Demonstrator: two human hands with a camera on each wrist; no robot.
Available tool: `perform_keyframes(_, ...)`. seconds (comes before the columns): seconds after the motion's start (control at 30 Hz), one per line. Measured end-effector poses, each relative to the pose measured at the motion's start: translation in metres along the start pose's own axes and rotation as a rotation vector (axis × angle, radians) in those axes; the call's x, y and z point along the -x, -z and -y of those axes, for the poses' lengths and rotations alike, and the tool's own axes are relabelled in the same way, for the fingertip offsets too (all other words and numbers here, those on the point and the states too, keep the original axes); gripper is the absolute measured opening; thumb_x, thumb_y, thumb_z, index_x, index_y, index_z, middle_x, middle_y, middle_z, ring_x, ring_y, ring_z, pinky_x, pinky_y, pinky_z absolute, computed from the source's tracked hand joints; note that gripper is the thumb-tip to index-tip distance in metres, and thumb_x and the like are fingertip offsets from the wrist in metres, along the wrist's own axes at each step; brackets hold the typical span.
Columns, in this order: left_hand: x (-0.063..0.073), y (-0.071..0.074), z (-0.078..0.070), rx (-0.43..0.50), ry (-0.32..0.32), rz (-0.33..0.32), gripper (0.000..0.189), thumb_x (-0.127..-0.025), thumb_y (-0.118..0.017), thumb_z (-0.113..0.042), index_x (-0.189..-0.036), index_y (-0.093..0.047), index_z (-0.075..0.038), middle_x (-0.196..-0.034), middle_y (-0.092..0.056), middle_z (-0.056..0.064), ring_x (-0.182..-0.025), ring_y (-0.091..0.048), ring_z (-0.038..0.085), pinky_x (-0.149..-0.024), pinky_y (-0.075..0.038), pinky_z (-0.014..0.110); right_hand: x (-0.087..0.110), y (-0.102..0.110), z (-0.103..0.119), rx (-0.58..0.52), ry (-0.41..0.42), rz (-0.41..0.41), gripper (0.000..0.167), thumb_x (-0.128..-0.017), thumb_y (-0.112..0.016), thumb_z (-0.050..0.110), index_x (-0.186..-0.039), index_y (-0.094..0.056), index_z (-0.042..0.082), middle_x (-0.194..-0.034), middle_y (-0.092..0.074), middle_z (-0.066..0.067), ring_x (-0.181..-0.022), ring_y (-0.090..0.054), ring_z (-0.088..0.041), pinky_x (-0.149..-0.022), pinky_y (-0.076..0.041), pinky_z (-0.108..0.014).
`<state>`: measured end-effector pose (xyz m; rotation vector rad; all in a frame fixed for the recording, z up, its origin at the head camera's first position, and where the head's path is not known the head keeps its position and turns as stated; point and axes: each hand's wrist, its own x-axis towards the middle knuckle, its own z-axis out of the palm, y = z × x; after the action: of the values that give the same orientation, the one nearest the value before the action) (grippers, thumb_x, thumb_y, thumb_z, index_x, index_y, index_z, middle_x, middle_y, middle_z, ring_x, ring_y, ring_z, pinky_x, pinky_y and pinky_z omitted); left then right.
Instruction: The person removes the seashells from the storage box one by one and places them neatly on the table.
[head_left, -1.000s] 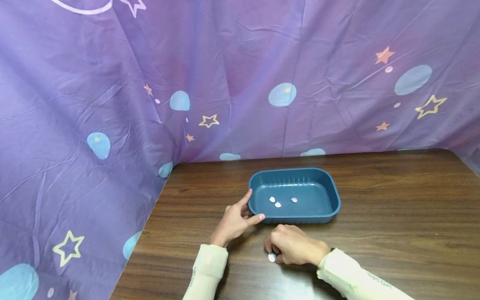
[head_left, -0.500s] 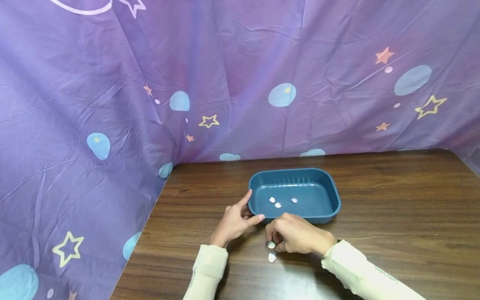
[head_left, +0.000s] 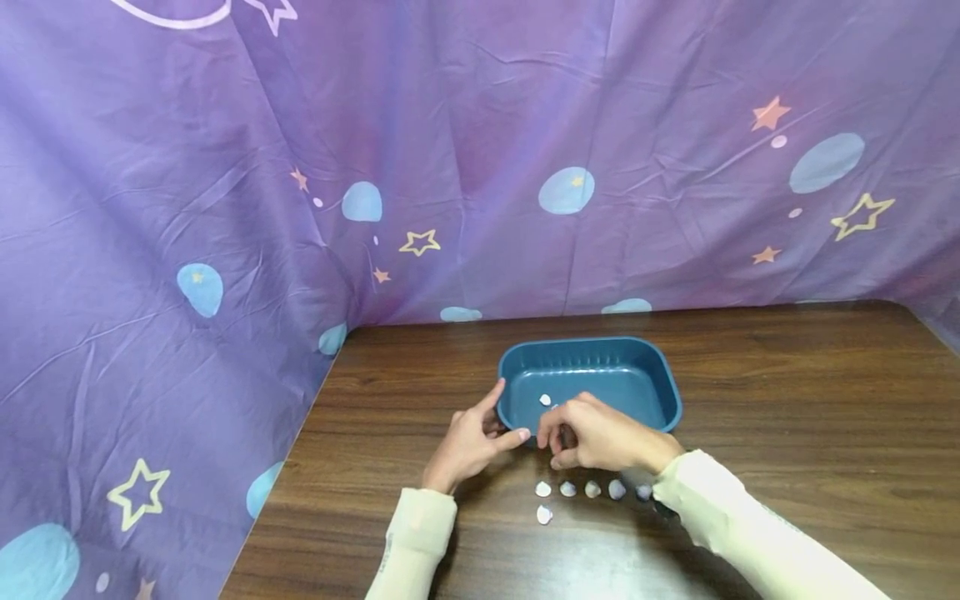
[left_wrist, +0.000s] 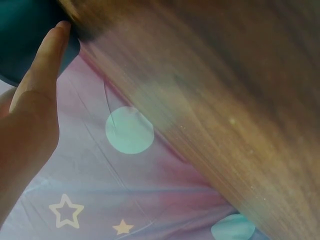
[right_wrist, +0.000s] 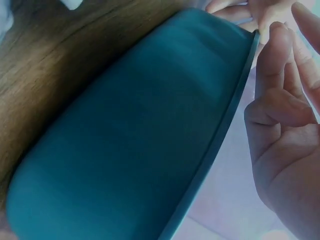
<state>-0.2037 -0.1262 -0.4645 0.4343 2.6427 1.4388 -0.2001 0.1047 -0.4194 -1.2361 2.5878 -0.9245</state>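
A blue plastic basin (head_left: pixel 637 392) stands on the wooden table, with small white seashells inside; one shell (head_left: pixel 544 400) shows plainly and the others are partly or wholly hidden by my right hand. My left hand (head_left: pixel 463 450) rests at the basin's near left corner, index finger on the left rim and thumb on the near rim. Over the near rim hovers my right hand (head_left: pixel 600 433), fingers loosely bent. Nothing shows between those fingers in the right wrist view, where the hand (right_wrist: pixel 285 120) is beside the basin (right_wrist: pixel 125 135). Nearer me, several shells (head_left: pixel 592 489) form a row.
Below the row's left end lies a single shell (head_left: pixel 543 515). My right sleeve (head_left: pixel 720 508) passes beside the row's right end. A purple patterned cloth (head_left: pixel 480 150) hangs behind and left of the wooden table (head_left: pixel 787 400).
My right hand pinched a shell, set it at the left of the row and let it go, then moved forward to the basin. The left hand has stayed put.
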Motion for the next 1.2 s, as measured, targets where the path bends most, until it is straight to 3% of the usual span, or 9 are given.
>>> perform_keyframes(0.27, -0.002, 0.000, -0.001, 0.001, -0.012, 0.001, 0.089, -0.088, -0.078, -0.032, -0.158, -0.029, -0.010, -0.131, -0.065, 0.025, -0.120, -0.068, 0.029, -0.101, -0.058, 0.037, -0.005, 0.011, -0.006, -0.010, -0.026, -0.011, 0.017, -0.077, -0.082, 0.008, -0.089, -0.073, 0.016, -0.071, -0.068, 0.013, -0.061, -0.057, 0.002, -0.058, -0.050, -0.015)
perform_keyframes(0.6, -0.001, 0.000, 0.000, 0.000, -0.004, 0.004, 0.090, -0.087, -0.079, -0.034, -0.159, -0.030, -0.012, -0.133, -0.063, 0.027, -0.119, -0.068, 0.030, -0.100, -0.059, 0.035, -0.015, 0.036, -0.016, 0.047, -0.068, -0.030, 0.019, -0.077, -0.082, 0.010, -0.084, -0.070, 0.023, -0.070, -0.067, 0.014, -0.060, -0.056, 0.001, -0.056, -0.049, -0.016)
perform_keyframes(0.83, 0.000, 0.000, 0.000, 0.005, 0.008, 0.006, 0.090, -0.087, -0.079, -0.035, -0.159, -0.029, -0.014, -0.135, -0.060, 0.028, -0.121, -0.067, 0.031, -0.101, -0.058, 0.038, -0.025, 0.051, -0.025, 0.062, -0.099, 0.004, 0.017, -0.078, -0.083, 0.012, -0.083, -0.070, 0.022, -0.072, -0.068, 0.011, -0.062, -0.059, -0.003, -0.057, -0.051, -0.018)
perform_keyframes(1.2, 0.001, -0.001, 0.001, 0.016, 0.007, -0.001, 0.089, -0.087, -0.079, -0.035, -0.159, -0.030, -0.014, -0.132, -0.062, 0.028, -0.118, -0.069, 0.031, -0.100, -0.059, 0.039, -0.046, 0.058, -0.041, 0.171, -0.125, 0.064, 0.017, -0.076, -0.084, 0.009, -0.082, -0.071, 0.017, -0.072, -0.069, 0.008, -0.066, -0.059, -0.003, -0.062, -0.053, -0.021)
